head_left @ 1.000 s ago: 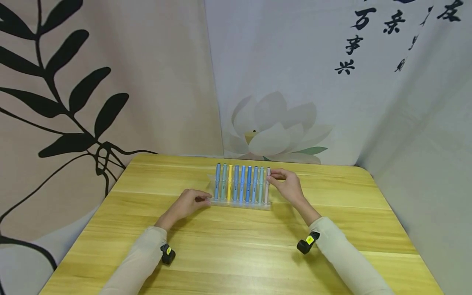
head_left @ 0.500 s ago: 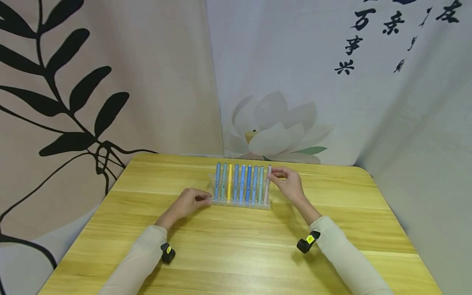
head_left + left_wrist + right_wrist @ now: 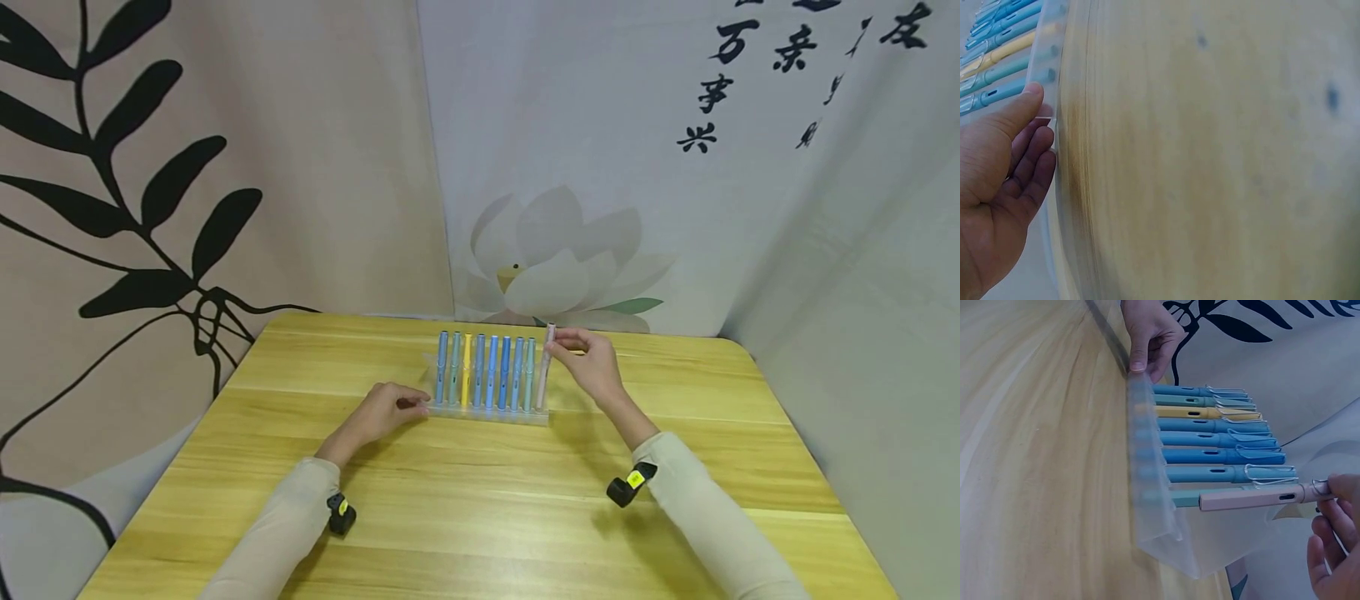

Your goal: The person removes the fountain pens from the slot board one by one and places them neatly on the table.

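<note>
A pale pink pen (image 3: pixel 1254 497) is pinched near its capped end by my right hand (image 3: pixel 591 364). Its lower end shows outside the frosted lip in the right wrist view, over the right end of a clear pen stand (image 3: pixel 487 414). My left hand (image 3: pixel 384 417) grips the stand's left end, thumb (image 3: pixel 1034 89) on its front edge. Several pens lean side by side in the stand: a yellow pen (image 3: pixel 1210 412), blue ones such as the dark blue pen (image 3: pixel 1210 455), and green ones such as the green pen (image 3: pixel 530 375) beside the pink one.
The stand is near the back of a wooden table (image 3: pixel 480 508). Behind it hangs a white curtain (image 3: pixel 570 167) with a printed flower and writing. A leaf-patterned curtain (image 3: pixel 322 167) hangs at the left. A camera sits on each wrist.
My right hand has raised the pink pen, whose top now stands above the other pens and leans slightly right. The left hand and the stand have stayed in place.
</note>
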A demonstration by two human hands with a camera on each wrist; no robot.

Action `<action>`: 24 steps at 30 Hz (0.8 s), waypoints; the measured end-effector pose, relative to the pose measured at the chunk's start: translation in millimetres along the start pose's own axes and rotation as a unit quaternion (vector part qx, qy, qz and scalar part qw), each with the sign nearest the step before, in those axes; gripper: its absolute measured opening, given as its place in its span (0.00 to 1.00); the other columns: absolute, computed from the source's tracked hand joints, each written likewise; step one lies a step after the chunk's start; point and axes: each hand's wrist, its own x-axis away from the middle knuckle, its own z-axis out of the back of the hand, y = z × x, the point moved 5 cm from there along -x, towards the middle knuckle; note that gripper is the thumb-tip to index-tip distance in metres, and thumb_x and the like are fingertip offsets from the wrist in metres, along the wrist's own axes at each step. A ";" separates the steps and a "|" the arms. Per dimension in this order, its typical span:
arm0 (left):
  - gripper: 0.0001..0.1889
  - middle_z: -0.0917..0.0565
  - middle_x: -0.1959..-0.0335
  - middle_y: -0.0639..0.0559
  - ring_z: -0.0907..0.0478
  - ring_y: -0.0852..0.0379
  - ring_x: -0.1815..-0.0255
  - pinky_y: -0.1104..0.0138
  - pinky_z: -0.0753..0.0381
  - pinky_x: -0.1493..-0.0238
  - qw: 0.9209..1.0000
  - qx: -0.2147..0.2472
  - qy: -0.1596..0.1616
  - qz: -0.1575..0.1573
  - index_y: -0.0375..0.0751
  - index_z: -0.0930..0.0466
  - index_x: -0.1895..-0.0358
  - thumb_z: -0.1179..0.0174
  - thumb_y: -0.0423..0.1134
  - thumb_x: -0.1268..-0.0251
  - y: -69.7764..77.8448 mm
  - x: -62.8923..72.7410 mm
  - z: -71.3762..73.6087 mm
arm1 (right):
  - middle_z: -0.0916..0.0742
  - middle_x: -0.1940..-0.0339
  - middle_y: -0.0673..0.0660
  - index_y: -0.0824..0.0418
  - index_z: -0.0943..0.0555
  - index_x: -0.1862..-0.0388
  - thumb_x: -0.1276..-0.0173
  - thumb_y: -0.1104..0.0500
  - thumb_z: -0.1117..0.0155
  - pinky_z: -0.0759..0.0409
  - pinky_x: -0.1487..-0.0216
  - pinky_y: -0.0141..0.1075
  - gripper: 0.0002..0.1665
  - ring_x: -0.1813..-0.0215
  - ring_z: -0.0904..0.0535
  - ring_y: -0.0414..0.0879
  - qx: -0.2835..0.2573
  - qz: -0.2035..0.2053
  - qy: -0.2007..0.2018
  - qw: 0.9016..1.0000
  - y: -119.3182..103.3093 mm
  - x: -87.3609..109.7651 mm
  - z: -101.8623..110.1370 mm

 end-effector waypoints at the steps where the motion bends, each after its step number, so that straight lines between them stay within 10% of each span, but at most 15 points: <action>1: 0.17 0.10 0.53 0.50 0.14 0.57 0.55 0.61 0.14 0.52 1.000 0.000 -0.001 0.002 0.39 0.13 0.44 0.32 0.44 0.31 0.3 0.1 0.0 | 0.09 0.56 0.59 0.62 0.14 0.48 0.31 0.52 0.27 0.15 0.47 0.42 0.19 0.51 0.14 0.49 -0.001 0.000 0.000 1.000 -0.9 0.1 1.0; 24: 0.17 0.10 0.53 0.49 0.14 0.55 0.54 0.60 0.14 0.51 1.000 0.009 -0.004 0.004 0.37 0.13 0.44 0.33 0.42 0.30 -2.6 -1.2 -0.9 | 0.10 0.53 0.61 0.61 0.14 0.46 0.32 0.46 0.27 0.18 0.57 0.30 0.24 0.49 0.17 0.51 0.008 -0.022 0.007 1.000 6.3 12.4 30.7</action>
